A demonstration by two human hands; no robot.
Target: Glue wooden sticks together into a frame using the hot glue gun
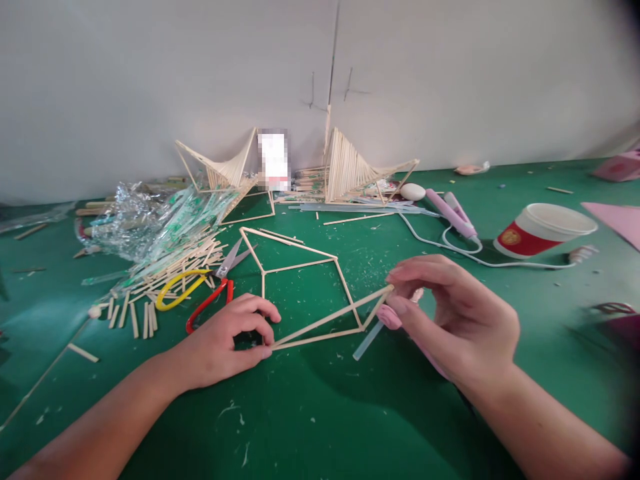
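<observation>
A frame of thin wooden sticks [300, 266] stands on the green table in front of me. My left hand [220, 343] has its fingertips closed on the frame's near left corner. At the near right, my right hand [455, 313] pinches the raised tip where two sticks meet, thumb below and fingers above. Just under those fingers are a pink rounded piece [389, 317] and a translucent glue stick [367, 341]; my hand hides most of the pink thing. Scissors [227, 263] with yellow and red handles lie open beyond my left hand.
Loose cut sticks [145, 317] and crumpled clear plastic wrap [135, 223] lie at left. Two finished-looking stick models [345, 167] stand by the wall. A pink corded tool [453, 213], its white cable, and a paper cup [543, 230] are at right.
</observation>
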